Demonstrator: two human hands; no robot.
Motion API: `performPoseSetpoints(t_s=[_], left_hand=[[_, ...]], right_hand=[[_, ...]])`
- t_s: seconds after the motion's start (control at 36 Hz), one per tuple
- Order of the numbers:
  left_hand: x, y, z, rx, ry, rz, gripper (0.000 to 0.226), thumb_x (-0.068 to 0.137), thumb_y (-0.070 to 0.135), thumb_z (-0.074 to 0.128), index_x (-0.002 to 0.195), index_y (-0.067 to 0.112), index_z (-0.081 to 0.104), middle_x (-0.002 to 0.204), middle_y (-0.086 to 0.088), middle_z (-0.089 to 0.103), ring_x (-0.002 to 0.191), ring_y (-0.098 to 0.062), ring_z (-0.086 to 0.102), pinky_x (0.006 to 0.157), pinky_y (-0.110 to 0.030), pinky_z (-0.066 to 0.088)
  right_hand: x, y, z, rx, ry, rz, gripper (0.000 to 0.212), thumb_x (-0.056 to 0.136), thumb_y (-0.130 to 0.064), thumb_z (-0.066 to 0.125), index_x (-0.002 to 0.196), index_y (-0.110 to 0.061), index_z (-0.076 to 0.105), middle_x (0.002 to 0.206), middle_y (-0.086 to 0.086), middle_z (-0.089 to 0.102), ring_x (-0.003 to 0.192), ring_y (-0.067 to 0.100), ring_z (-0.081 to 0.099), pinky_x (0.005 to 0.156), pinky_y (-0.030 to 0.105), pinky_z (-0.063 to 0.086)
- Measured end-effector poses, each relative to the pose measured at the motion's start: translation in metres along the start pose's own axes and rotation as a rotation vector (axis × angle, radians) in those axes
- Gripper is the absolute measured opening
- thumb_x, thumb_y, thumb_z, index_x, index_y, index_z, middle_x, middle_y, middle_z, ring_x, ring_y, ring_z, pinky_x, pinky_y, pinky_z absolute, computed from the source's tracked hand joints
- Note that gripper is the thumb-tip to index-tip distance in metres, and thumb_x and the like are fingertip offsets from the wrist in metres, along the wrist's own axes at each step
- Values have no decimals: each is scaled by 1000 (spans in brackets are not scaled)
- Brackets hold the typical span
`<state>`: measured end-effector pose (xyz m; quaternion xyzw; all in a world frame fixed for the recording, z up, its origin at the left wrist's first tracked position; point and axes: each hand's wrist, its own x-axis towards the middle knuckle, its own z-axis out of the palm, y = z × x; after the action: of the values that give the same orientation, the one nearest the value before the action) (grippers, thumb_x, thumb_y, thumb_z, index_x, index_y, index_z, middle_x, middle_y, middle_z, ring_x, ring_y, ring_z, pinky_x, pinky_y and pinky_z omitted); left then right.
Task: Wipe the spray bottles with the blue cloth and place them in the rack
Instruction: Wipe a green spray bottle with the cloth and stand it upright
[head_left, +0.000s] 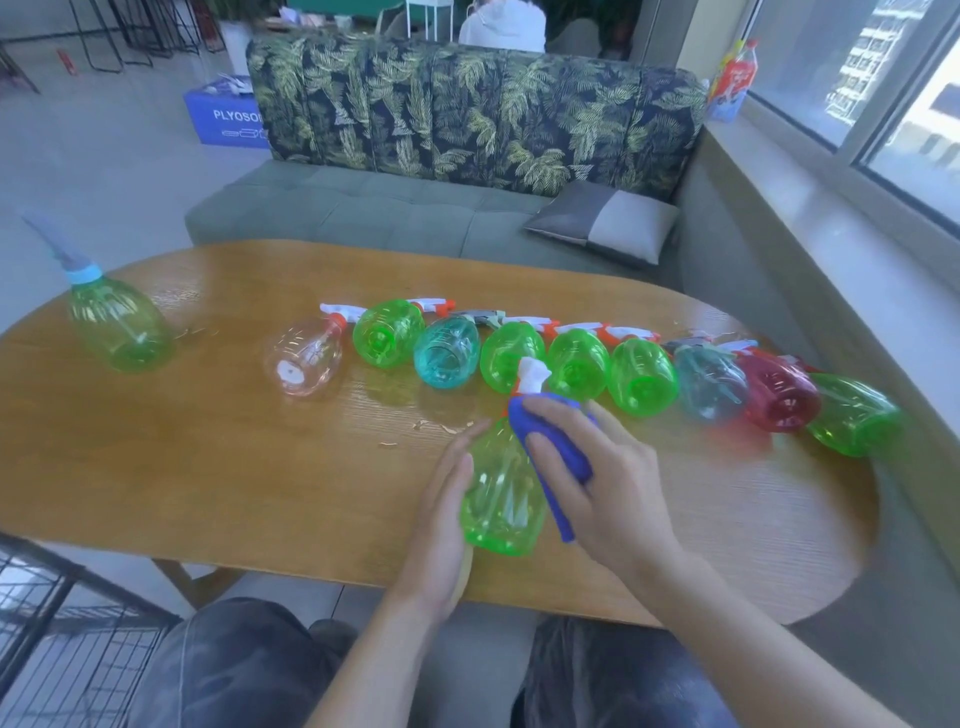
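A green spray bottle (500, 493) with a white nozzle stands near the front of the wooden table (218, 467). My left hand (441, 525) holds its left side, fingers wrapped along the body. My right hand (597, 478) presses the blue cloth (550, 457) against the bottle's shoulder and right side, gripping the cloth. Behind it, several bottles lie in a row: a clear one (304, 358), green ones (387, 332), teal ones (447, 351) and a red one (776, 395). A black wire rack (62, 639) shows at the lower left.
A green bottle with a blue-grey sprayer (117, 322) stands alone at the table's far left. A sofa (415, 208) with a cushion (605, 221) is behind the table, a window ledge runs along the right. Small scraps (441, 428) lie on the tabletop.
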<state>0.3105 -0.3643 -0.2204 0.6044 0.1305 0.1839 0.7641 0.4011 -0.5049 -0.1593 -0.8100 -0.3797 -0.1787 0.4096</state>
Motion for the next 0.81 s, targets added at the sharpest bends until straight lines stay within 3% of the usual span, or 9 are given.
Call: performPoseSetpoints(t_s=[0.08, 0.17, 0.28, 0.44, 0.53, 0.58, 0.67, 0.81], left_hand=[[1, 1, 1, -10, -5, -10, 49, 104, 54, 52, 149, 37, 62, 161, 7, 55, 157, -21, 41, 131, -60, 24], [1, 1, 0, -82, 6, -21, 46, 106, 47, 52, 148, 34, 64, 160, 0, 57, 155, -26, 45, 129, -64, 27], [1, 2, -1, -107, 13, -36, 44, 107, 46, 50, 147, 35, 64, 161, -2, 55, 155, -27, 45, 129, -63, 29], [0, 3, 1, 37, 2, 33, 45, 107, 44, 44, 146, 34, 64, 157, 17, 57, 153, -6, 43, 131, -50, 27], [-1, 5, 3, 11, -6, 21, 48, 106, 52, 47, 148, 36, 62, 160, 11, 54, 155, -16, 43, 129, -59, 28], [-2, 4, 3, -11, -5, 9, 49, 105, 54, 48, 149, 35, 62, 161, 7, 54, 155, -22, 43, 129, -62, 27], [-2, 3, 2, -45, -7, -11, 43, 108, 46, 47, 146, 35, 65, 161, 5, 55, 156, -21, 43, 130, -60, 26], [-1, 2, 3, -16, -8, -23, 45, 109, 46, 46, 150, 35, 62, 161, 11, 54, 157, -15, 41, 131, -57, 24]], right_hand=[[7, 0, 12, -3, -52, 122, 33, 103, -55, 48, 130, -42, 63, 89, -11, 60, 73, 13, 60, 72, 41, 54], [-4, -6, 22, 13, -48, 84, 33, 103, -50, 50, 130, -38, 66, 88, -12, 55, 68, 13, 56, 66, 39, 53], [-26, -3, 22, -29, -53, -97, 34, 105, -42, 55, 131, -26, 70, 98, -1, 59, 67, 15, 54, 60, 29, 52], [-60, 8, 10, -184, -216, -474, 31, 106, -40, 56, 136, -31, 58, 87, 3, 54, 63, 17, 45, 46, 27, 44], [-59, 9, 2, -184, -213, -545, 29, 106, -39, 58, 133, -31, 59, 86, 1, 52, 66, 14, 42, 47, 25, 42], [-50, 7, -2, -125, -169, -474, 28, 107, -41, 54, 132, -31, 60, 90, 0, 56, 68, 14, 46, 54, 22, 42], [-24, 5, -1, -3, -58, -185, 30, 107, -46, 51, 133, -35, 62, 101, -5, 62, 71, 14, 57, 65, 28, 52], [6, 4, 15, 35, -69, 160, 33, 102, -55, 48, 128, -44, 64, 89, -12, 61, 76, 10, 60, 74, 37, 53]])
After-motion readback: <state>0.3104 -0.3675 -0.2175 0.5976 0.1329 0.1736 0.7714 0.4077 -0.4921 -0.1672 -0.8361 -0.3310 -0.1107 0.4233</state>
